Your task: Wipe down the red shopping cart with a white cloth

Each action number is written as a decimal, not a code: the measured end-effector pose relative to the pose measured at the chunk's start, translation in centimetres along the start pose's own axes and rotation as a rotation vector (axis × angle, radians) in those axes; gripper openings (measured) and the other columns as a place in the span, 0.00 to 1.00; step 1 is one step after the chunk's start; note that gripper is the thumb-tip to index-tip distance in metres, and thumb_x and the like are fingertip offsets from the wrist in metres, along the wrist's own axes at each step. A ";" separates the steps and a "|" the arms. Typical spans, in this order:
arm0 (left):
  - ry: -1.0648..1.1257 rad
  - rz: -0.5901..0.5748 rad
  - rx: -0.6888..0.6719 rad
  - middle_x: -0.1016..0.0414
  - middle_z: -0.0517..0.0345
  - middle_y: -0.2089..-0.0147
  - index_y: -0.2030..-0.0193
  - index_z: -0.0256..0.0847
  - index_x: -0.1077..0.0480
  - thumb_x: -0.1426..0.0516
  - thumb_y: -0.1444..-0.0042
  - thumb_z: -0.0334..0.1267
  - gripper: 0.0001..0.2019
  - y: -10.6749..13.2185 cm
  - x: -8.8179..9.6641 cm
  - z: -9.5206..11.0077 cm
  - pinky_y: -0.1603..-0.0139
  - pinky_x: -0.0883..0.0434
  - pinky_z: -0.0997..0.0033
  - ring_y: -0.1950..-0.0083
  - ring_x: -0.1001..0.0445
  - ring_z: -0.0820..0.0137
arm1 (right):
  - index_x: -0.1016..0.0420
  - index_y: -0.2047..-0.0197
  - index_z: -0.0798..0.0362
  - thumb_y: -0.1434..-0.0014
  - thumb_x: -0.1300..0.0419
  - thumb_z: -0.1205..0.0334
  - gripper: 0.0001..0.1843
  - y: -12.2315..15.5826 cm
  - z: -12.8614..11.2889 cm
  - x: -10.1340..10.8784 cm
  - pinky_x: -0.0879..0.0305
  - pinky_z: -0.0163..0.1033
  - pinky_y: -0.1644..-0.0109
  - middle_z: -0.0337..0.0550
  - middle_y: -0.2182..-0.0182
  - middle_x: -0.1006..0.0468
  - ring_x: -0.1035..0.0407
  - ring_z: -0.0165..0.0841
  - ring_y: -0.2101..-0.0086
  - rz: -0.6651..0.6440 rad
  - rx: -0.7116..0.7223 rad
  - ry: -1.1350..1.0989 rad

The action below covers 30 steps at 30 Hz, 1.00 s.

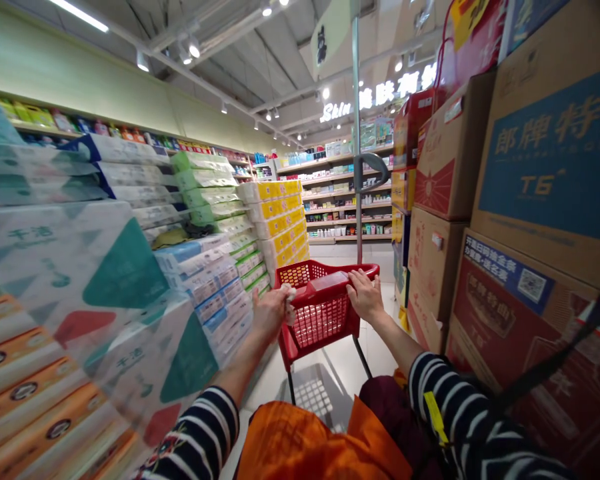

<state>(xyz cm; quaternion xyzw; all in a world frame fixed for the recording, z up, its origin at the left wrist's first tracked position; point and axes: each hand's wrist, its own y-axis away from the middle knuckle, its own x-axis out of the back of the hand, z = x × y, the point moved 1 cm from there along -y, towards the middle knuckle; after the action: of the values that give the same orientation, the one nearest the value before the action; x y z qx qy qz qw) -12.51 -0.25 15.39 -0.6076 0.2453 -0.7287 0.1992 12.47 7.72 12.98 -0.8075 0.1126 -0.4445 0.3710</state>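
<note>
A red plastic shopping cart with a mesh basket [320, 327] stands directly in front of me on thin metal legs. My left hand [273, 312] is curled around the basket's left rim, with a small white crumpled item [290, 297], perhaps a tissue, pinched against it. My right hand [365, 297] rests on the red handle bar [330, 280] at the right side, fingers closed over it. Striped sleeves cover both forearms. Nothing shows inside the basket except its red mesh.
Tall stacks of wrapped tissue packs [200, 280] line the left side close to my arm. Cardboard cartons [520, 200] are piled high on the right. A metal pole [357, 133] rises beyond the cart, and stocked shelves [347, 200] stand at the far end of the tiled aisle.
</note>
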 end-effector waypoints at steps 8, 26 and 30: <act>0.132 -0.093 -0.149 0.30 0.56 0.46 0.49 0.46 0.34 0.54 0.41 0.36 0.16 -0.3 0.1 4.3 0.34 0.59 0.53 0.46 0.34 0.68 | 0.34 0.45 0.54 0.37 0.56 0.61 0.21 1.0 -7.1 -0.6 0.64 0.52 0.38 0.48 0.44 0.35 0.46 0.38 0.42 -0.065 0.174 -0.076; 0.357 -0.156 -0.021 0.28 0.61 0.47 0.50 0.48 0.33 0.56 0.41 0.33 0.16 -2.7 -4.7 7.3 0.36 0.55 0.51 0.46 0.33 0.71 | 0.31 0.48 0.52 0.37 0.57 0.64 0.19 2.3 -4.3 1.0 0.63 0.53 0.39 0.46 0.50 0.28 0.39 0.37 0.47 0.007 0.115 -0.080; 0.299 -0.154 0.078 0.30 0.58 0.46 0.49 0.48 0.34 0.56 0.41 0.32 0.18 -2.8 -5.6 5.7 0.36 0.55 0.48 0.45 0.33 0.69 | 0.31 0.48 0.53 0.38 0.56 0.64 0.19 2.5 -2.9 1.7 0.63 0.54 0.39 0.48 0.48 0.30 0.40 0.39 0.45 0.045 0.108 -0.018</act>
<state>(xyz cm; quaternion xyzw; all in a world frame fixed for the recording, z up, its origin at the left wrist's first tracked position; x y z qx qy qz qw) -5.90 4.63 13.46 -0.5014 0.1965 -0.8329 0.1275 11.49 3.59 13.29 -0.7875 0.1032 -0.4340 0.4252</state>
